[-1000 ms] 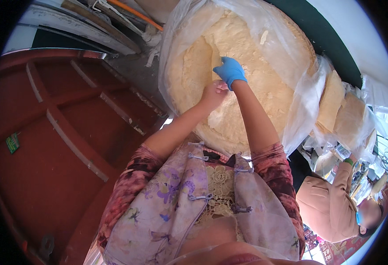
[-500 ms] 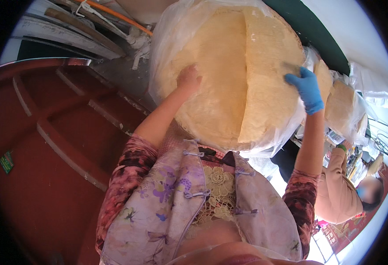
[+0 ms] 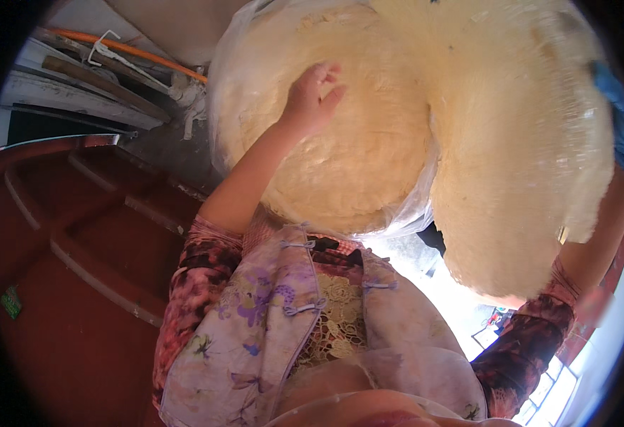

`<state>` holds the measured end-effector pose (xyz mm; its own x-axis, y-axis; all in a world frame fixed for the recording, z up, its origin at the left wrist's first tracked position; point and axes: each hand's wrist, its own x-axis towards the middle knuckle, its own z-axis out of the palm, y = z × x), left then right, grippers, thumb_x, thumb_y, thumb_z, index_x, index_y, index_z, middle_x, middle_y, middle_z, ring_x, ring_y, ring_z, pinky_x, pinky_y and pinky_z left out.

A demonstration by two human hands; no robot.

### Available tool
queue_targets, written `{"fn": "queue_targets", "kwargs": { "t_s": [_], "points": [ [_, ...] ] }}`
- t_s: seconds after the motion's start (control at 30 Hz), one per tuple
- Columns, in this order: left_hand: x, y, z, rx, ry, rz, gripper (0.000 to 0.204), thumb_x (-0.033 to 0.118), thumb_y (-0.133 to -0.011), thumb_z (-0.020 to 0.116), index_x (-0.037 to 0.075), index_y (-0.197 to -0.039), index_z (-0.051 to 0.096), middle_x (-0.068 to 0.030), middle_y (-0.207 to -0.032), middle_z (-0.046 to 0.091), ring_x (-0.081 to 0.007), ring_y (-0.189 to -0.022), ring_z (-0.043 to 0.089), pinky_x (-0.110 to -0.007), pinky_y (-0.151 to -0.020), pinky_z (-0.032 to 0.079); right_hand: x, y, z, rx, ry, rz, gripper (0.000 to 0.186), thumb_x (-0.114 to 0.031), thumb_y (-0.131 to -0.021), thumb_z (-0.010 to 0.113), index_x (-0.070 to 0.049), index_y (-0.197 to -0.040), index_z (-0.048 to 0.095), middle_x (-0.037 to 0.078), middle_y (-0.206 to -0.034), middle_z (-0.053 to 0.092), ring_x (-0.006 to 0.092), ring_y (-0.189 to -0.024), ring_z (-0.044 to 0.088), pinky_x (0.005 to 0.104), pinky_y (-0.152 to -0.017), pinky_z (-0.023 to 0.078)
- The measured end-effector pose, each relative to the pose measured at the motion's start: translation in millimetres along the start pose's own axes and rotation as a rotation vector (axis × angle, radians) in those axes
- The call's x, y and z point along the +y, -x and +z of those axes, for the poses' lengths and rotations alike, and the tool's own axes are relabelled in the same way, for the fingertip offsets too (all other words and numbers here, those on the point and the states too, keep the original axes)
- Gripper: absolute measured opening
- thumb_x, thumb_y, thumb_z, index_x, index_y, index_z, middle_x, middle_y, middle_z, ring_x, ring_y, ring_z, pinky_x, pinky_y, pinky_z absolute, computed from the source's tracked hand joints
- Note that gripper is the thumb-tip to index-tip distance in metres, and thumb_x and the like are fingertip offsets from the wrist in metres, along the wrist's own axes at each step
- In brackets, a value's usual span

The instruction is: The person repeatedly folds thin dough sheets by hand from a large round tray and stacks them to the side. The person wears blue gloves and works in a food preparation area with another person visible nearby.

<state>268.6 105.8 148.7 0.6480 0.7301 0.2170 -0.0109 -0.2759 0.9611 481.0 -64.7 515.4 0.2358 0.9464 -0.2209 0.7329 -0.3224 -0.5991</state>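
Head view, the only one.

Item: one large, limp, thin pale-yellow sheet (image 3: 514,164) with a ragged edge, motion-blurred. It hangs between my two hands, directly left of my blue-gloved right hand (image 3: 618,117) and right of my bare left hand (image 3: 314,99). Its long axis runs from beyond both hands back toward my body, the lower end beside my right forearm. My right hand is the nearer, at the sheet's right edge; my left is well apart from it.

State of hands: left, fingers loosely curled, thumb spread away, pinching nothing. Right, closed on the sheet's edge as far as I can judge; the fingertips are blurred, so I cannot tell exactly how they pinch.

Item: one broad, round, pale-yellow mound (image 3: 354,167), beneath my left hand and partly behind the sheet. Whether my left hand touches it, I cannot tell; nor can I count any layers.

Item: clear, crinkled plastic wrapping (image 3: 221,114) around the mound's rim, left of my left hand; number of pieces uncertain.

Surroundings, left of my left hand: one slim orange rod (image 3: 130,51); one dark-red, ribbed panel (image 3: 105,285); one small green tag (image 3: 11,302) upon it.
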Motion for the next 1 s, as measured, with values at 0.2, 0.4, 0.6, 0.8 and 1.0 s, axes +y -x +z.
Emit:
{"fn": "queue_targets", "kwargs": {
  "t_s": [0.2, 0.4, 0.6, 0.8, 1.0],
  "points": [
    [44.6, -8.8, -23.9, 0.349, 0.129, 0.074, 0.04, 0.012, -0.082, 0.066, 0.003, -0.119, 0.051, -0.0065, -0.114, 0.058, -0.0164, -0.1, 0.057, -0.029, -0.087, 0.044, 128.5, 95.1, -10.9, 0.204, -0.363, 0.184, 0.043, -0.026, -0.084, 0.061, -0.001, -0.118, 0.054, 0.009, -0.104, 0.063, 0.018, -0.091, 0.061, 0.0288, -0.085, 0.048],
    [18.0, -14.3, -10.1, 0.091, -0.325, 0.4, 0.065, 0.033, -0.077, 0.069, 0.004, -0.129, 0.045, -0.0159, -0.132, 0.046, -0.0326, -0.12, 0.044, -0.045, -0.101, 0.033, 297.9, 57.3, 96.3, 0.576, -1.069, 0.403, 0.045, -0.029, -0.088, 0.057, -0.001, -0.123, 0.051, 0.009, -0.11, 0.061, 0.0192, -0.098, 0.058, 0.0304, -0.09, 0.045],
    [-64.2, -14.5, 34.6, -0.531, -0.957, -0.119, 0.081, 0.04, -0.073, 0.07, 0.009, -0.139, 0.034, -0.0138, -0.146, 0.026, -0.0267, -0.137, 0.018, -0.052, -0.11, 0.011, 298.3, 70.2, 302.9, 0.787, -1.446, 0.619, 0.049, -0.016, -0.082, 0.064, -0.005, -0.127, 0.048, 0.008, -0.119, 0.057, 0.0223, -0.105, 0.056, 0.0359, -0.091, 0.047],
    [-86.3, 69.0, 60.9, -0.713, -0.708, -0.023, 0.065, 0.037, -0.079, 0.064, 0.005, -0.132, 0.044, -0.016, -0.139, 0.037, -0.0302, -0.13, 0.032, -0.043, -0.108, 0.024, 262.4, 69.1, 297.8, 0.52, -1.421, 0.603, 0.044, -0.009, -0.084, 0.058, -0.001, -0.126, 0.047, 0.011, -0.12, 0.056, 0.0232, -0.109, 0.056, 0.0346, -0.094, 0.046],
    [-61.0, 128.6, 19.5, -1.096, -0.067, -0.507, 0.067, 0.036, -0.084, 0.061, 0.003, -0.136, 0.036, -0.0146, -0.134, 0.046, -0.0273, -0.122, 0.045, -0.037, -0.102, 0.034, 232.0, -11.0, 273.8, 0.471, -1.517, 0.532, 0.034, -0.009, -0.084, 0.056, -0.001, -0.117, 0.053, 0.009, -0.112, 0.059, 0.022, -0.099, 0.059, 0.0345, -0.089, 0.049]
  ]
}}
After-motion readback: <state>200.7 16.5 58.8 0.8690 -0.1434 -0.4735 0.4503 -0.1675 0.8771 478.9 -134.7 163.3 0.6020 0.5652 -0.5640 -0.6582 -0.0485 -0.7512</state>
